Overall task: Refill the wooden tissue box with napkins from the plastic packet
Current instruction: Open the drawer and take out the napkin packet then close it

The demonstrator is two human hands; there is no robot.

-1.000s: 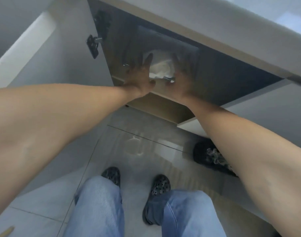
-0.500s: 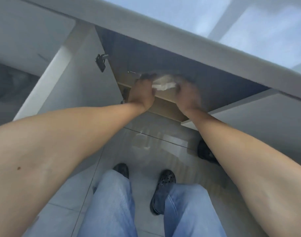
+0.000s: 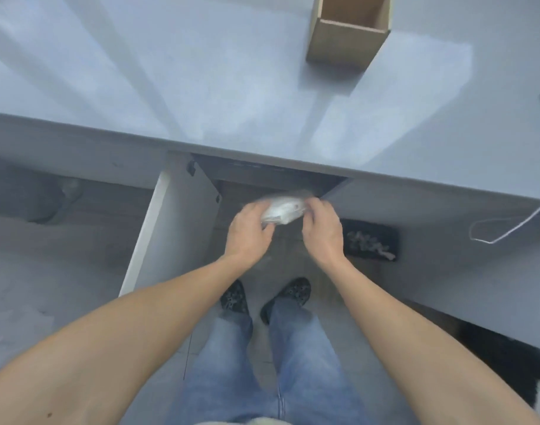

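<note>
A clear plastic packet of white napkins (image 3: 282, 211) hangs in the air just below the front edge of the grey countertop (image 3: 201, 96). My left hand (image 3: 250, 231) grips its left end and my right hand (image 3: 322, 231) grips its right end. The packet is blurred. The wooden tissue box (image 3: 347, 38) stands upright and open-topped on the countertop at the far right, well apart from both hands. I cannot see inside it.
An open white cupboard door (image 3: 170, 228) stands to the left of my hands, with the dark cupboard opening (image 3: 262, 176) behind the packet. A black mat (image 3: 370, 240) lies on the floor at the right. A thin white cable (image 3: 508, 223) hangs off the counter's right edge.
Both hands have pulled the napkin packet out of the cupboard and raised it toward the counter edge. My head has lifted, bringing the countertop and wooden box into view.
</note>
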